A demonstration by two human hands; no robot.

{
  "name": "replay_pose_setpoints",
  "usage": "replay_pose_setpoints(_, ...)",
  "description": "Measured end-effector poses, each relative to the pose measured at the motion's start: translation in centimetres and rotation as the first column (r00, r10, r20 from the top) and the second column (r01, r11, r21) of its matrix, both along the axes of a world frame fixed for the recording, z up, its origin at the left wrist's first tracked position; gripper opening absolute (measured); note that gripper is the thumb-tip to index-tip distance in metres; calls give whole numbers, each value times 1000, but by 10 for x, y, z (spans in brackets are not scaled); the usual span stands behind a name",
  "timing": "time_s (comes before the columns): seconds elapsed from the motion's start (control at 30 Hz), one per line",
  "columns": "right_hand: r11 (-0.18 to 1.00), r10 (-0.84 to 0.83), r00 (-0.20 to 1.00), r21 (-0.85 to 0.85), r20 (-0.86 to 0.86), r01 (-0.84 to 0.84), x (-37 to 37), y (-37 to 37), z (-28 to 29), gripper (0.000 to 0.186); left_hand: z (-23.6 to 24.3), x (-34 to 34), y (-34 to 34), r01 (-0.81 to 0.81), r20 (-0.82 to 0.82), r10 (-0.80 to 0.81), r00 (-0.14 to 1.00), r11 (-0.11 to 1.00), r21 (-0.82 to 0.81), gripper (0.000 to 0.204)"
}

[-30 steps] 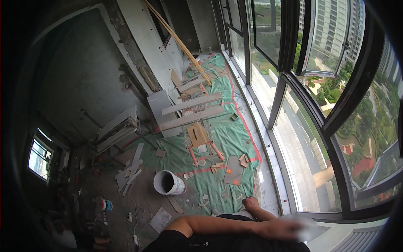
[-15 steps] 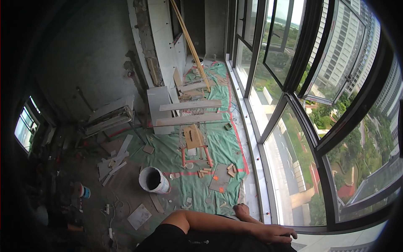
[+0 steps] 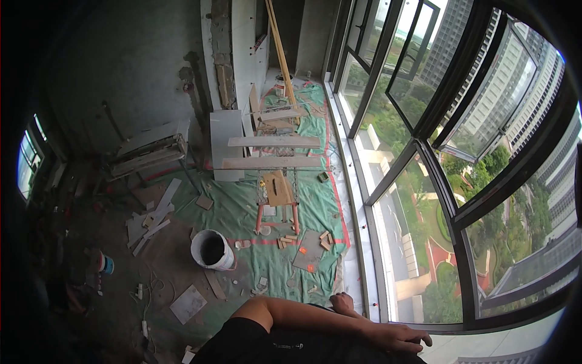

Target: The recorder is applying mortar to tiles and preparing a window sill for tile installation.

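Observation:
My left arm reaches across the front of my dark shirt [image 3: 273, 340] to the right. At its end my left hand [image 3: 401, 337] hangs by the window sill [image 3: 485, 343], fingers loosely bent and apart, nothing seen in them. Beyond the left forearm shows my right hand [image 3: 342, 302], its fingers curled in and no object visible in it. It is nearest the edge of the green floor sheet [image 3: 315, 285]; its forearm is partly hidden behind the left one.
A white bucket [image 3: 212, 250] stands ahead to the left, near a loose tile [image 3: 188, 304]. Boards [image 3: 279, 162] lie across a trestle [image 3: 296, 218] on the sheet. Wood offcuts [image 3: 286, 242] and a grey board [image 3: 309, 250] lie nearby. Tall windows [image 3: 418, 242] line the right side.
The view has shifted slightly, so the bucket, trestle and sheet appear a little further left and higher or lower. Both hands keep nearly the same pose.

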State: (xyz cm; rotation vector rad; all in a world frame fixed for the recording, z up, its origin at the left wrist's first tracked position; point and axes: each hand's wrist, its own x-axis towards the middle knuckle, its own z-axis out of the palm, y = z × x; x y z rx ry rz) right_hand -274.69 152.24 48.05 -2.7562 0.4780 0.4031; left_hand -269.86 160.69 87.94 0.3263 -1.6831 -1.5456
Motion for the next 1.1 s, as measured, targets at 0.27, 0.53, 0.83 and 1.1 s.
replay_pose_setpoints(0.27,998,-41,997,-43,69,44,-8,10,10,15,38,25,35,279,-198,-242,950,943,184,64)
replay_pose_setpoints(0.53,907,-397,854,2,337,421,-9,36,-40,17,32,18,31,323,220,-374,901,917,236,57)
replay_pose_setpoints(0.83,845,-519,817,6,252,535,-12,60,-38,22,36,-9,45,501,250,-558,792,826,258,61)
replay_pose_setpoints(1.1,831,-548,816,12,184,555,-1,46,-40,22,39,-7,34,561,59,-596,801,780,277,63)
